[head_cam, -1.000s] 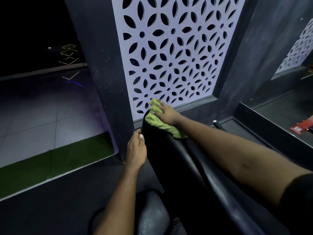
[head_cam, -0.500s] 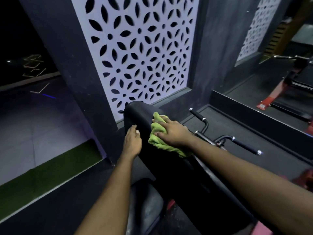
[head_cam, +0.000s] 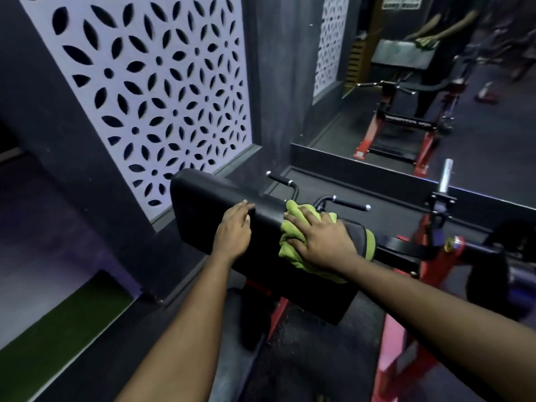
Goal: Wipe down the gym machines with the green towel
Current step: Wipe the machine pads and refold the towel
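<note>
Head: right hand (head_cam: 322, 242) on towel (head_cam: 297, 209)

Much of green towel (head_cam: 294, 210) under right hand (head_cam: 322, 242)

One head-worn wide-angle view, forward and down, close above the black pad (head_cam: 208, 198), mirror (head_cam: 435, 91) at upper right.

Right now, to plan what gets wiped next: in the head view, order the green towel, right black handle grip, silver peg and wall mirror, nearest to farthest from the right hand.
1. green towel, pressed under the right hand.
2. right black handle grip, just beyond the fingertips.
3. silver peg, upright, farther right.
4. wall mirror, at the back.
</note>
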`<state>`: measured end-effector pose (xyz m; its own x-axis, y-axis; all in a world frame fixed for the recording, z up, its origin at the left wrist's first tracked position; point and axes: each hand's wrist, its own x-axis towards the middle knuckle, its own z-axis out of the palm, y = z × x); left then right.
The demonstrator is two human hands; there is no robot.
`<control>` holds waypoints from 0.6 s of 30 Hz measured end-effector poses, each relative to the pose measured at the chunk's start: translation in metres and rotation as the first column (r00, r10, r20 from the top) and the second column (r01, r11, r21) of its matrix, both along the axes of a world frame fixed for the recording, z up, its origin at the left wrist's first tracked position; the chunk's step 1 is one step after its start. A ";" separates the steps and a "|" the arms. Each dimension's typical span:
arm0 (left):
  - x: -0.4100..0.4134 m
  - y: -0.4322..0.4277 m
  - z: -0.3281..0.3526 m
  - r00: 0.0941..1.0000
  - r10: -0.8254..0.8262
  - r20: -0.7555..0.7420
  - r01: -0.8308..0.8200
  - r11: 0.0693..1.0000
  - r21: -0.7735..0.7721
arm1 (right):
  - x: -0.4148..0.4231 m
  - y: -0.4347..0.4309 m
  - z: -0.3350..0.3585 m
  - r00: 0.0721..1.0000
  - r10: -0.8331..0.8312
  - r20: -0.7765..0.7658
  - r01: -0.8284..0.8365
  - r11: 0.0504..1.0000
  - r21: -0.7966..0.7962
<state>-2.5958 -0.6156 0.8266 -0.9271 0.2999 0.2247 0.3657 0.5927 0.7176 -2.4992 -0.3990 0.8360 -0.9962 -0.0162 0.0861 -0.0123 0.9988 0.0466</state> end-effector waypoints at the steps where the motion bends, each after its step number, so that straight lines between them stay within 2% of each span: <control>1: 0.001 0.001 0.000 1.000 -0.014 0.004 0.014 1.000 -0.014 | 0.011 0.006 -0.001 0.999 -0.037 -0.016 0.037 0.999 0.003; 5: 0.002 0.001 -0.002 0.999 -0.037 0.007 0.038 0.997 -0.068 | 0.046 0.024 -0.002 0.984 -0.168 -0.052 0.168 0.986 -0.001; 7: 0.002 -0.002 -0.005 0.999 -0.050 -0.001 0.050 0.994 -0.097 | 0.051 0.031 -0.002 0.963 -0.266 -0.045 0.263 0.963 -0.056; 8: 0.002 -0.002 -0.006 0.999 -0.050 -0.007 0.049 0.993 -0.104 | 0.047 0.036 -0.001 0.938 -0.345 -0.029 0.339 0.931 -0.133; 10: 0.000 -0.001 -0.007 0.999 -0.041 -0.015 0.040 0.993 -0.109 | 0.033 0.048 0.009 0.838 -0.540 0.079 0.533 0.779 -0.330; 11: 0.000 -0.001 -0.007 0.999 -0.033 -0.022 0.030 0.993 -0.113 | 0.026 0.051 0.014 0.791 -0.597 0.138 0.596 0.698 -0.398; 12: 0.000 0.001 -0.007 0.999 -0.024 -0.033 0.021 0.993 -0.115 | 0.024 0.052 0.016 0.764 -0.627 0.152 0.623 0.655 -0.428; 13: 0.001 0.003 -0.007 0.999 -0.014 -0.045 0.008 0.993 -0.115 | 0.027 0.049 0.014 0.765 -0.633 0.118 0.614 0.662 -0.430; 16: 0.002 0.010 -0.006 0.997 0.025 -0.077 -0.036 0.990 -0.138 | 0.063 0.022 -0.011 0.810 -0.560 -0.174 0.481 0.804 -0.349; 18: 0.006 0.016 -0.009 0.993 0.047 -0.105 -0.063 0.986 -0.154 | 0.087 0.007 -0.028 0.835 -0.495 -0.241 0.425 0.857 -0.291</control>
